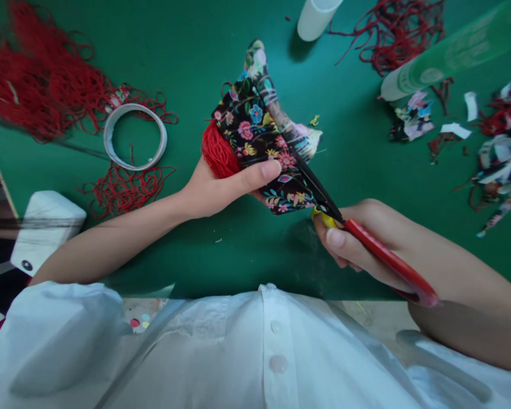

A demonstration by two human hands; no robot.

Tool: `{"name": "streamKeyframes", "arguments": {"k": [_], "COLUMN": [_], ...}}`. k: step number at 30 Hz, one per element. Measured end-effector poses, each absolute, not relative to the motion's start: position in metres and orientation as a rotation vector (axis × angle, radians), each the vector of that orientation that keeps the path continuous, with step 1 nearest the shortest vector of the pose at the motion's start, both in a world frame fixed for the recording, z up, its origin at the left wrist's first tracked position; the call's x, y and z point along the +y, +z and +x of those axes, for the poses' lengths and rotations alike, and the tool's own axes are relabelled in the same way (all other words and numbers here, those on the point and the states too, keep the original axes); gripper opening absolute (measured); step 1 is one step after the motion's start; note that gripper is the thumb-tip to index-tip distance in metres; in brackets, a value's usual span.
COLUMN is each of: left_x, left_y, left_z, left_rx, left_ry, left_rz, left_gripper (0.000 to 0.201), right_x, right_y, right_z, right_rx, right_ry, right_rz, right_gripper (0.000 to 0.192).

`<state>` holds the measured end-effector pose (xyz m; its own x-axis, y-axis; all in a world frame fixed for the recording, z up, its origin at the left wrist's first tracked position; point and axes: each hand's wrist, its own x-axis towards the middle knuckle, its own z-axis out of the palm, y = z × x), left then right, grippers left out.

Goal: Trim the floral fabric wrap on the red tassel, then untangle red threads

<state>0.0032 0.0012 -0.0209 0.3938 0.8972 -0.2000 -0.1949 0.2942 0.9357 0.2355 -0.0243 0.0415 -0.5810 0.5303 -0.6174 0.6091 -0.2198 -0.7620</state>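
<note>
My left hand [234,184] is closed on a piece of black floral fabric [255,128], its thumb lying across the printed face. A bundle of red yarn [220,150] shows under the fabric's left edge, against the palm. In my right hand [353,241] are red-handled scissors [377,253], their dark blades running along the fabric's right side. Beyond the blades a strip of the cloth [272,102] with a frayed, pale end leans away to the upper right. Something yellow [325,218] is around a finger of my right hand, beside the scissors' pivot.
Loose red yarn [46,74] heaps at the upper left, near a white tape roll [135,136]. A white phone-like object [46,227] lies at the left edge. A white cup [317,20], a green-and-clear bottle [443,54], dark red yarn [402,28] and fabric scraps [500,159] occupy the right side.
</note>
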Motion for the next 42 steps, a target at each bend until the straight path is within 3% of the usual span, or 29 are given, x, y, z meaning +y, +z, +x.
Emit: {"name": "streamKeyframes", "arguments": {"k": [33,42], "left_x": [-0.0037,-0.0030], "left_y": [-0.0222,-0.0204], "left_z": [0.0025,0.0012], "left_rx": [0.901,0.870], "left_ry": [0.854,0.810], "left_rz": [1.063,1.074], "left_gripper": [0.041,0.045], "right_x": [-0.0259,-0.0263], "right_y": [0.0338,0.0346], "right_z": [0.2356,0.2356], "right_rx": [1.981,1.898], "right_ry": [-1.990,-2.125], "right_rz": [1.359,1.310], "right_gripper": [0.062,0.062]}}
